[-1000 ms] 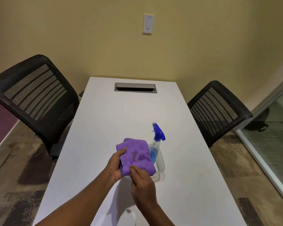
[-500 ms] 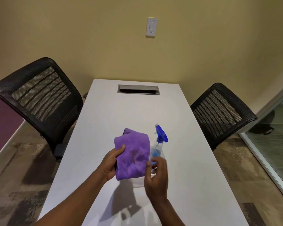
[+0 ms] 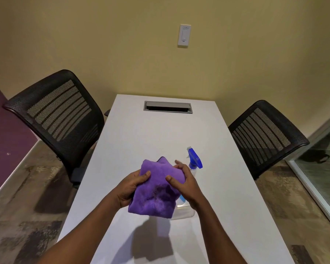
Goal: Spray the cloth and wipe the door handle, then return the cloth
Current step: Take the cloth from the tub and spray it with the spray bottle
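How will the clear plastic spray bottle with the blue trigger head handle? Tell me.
The clear plastic spray bottle with the blue trigger head probably lifts lightly: little blue liquid shows. Standing tall on the white table, it may tip if nudged.

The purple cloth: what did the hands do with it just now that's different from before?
The right hand came back from beside the spray bottle and grabbed the purple cloth, so both hands now bunch it. The left hand kept its hold. The bottle stayed standing on the white table.
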A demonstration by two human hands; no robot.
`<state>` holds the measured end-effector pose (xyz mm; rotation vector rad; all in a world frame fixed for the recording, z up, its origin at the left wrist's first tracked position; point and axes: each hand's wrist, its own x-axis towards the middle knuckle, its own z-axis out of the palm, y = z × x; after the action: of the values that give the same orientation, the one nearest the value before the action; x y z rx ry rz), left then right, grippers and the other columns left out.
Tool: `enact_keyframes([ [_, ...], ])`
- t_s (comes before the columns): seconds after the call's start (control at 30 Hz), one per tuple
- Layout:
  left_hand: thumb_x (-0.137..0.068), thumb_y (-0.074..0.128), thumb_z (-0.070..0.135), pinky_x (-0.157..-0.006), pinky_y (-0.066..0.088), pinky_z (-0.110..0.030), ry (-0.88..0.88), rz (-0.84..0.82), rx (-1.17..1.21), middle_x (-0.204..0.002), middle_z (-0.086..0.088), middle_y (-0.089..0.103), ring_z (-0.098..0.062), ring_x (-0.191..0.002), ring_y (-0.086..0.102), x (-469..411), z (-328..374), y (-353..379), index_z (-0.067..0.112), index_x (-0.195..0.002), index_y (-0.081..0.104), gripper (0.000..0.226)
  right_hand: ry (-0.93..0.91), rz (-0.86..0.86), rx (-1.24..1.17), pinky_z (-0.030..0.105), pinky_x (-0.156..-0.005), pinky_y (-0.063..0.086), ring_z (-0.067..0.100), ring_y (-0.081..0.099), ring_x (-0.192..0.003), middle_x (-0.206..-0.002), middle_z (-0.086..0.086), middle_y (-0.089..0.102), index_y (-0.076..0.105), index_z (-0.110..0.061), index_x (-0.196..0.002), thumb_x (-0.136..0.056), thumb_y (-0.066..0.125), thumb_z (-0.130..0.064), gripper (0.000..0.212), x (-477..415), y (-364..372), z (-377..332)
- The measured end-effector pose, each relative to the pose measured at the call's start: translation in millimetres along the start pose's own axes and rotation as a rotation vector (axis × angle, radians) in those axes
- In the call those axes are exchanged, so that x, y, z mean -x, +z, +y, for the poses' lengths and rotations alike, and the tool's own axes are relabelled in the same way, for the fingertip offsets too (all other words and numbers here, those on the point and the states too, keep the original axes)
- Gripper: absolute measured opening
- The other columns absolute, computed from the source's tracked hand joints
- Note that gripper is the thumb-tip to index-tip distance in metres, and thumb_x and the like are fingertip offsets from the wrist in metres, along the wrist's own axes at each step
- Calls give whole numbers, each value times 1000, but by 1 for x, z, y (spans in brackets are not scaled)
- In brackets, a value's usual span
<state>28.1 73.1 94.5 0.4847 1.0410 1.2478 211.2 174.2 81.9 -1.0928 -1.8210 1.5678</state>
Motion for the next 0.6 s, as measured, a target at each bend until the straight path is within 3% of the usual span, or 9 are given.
enact_keyframes([
  [0.07,-76,77,39,-83,58,-45,12,33,36,-114,-24,67,-37,-101,67,0,-2,-1,8,-125,59,61,14,-6,-18,32,-89,58,19,59,-112,-120,-8,55,46,-32,-126,-59,76,-63,80,1,1,-1],
  [0.23,-87,61,33,-83,59,-44,98,180,30,-117,-24,67,-35,-100,68,-2,-2,-3,6,-124,58,46,31,-17,-124,30,-87,58,15,63,-108,-118,-8,60,44,-24,-133,-78,82,-26,66,4,8,4],
  [0.37,-86,63,34,-77,60,-42,129,249,8,-115,-23,68,-35,-98,69,-2,-6,-4,6,-122,60,46,60,18,-117,21,-77,57,11,64,-103,-116,-9,60,42,-25,-132,-82,78,-27,62,4,17,5],
  [0.5,-84,65,36,-78,60,-42,99,266,7,-109,-22,71,-35,-94,70,-3,-11,-8,4,-116,63,46,95,54,-177,24,-80,59,14,66,-102,-115,-4,62,43,-25,-131,-83,77,-26,59,2,22,9],
  [0.6,-76,78,43,-78,58,-43,125,312,-53,-109,-24,70,-34,-91,70,-4,-13,-7,3,-112,65,55,107,76,-191,26,-80,60,17,66,-103,-118,-1,63,45,-23,-130,-84,75,-30,55,1,25,16],
])
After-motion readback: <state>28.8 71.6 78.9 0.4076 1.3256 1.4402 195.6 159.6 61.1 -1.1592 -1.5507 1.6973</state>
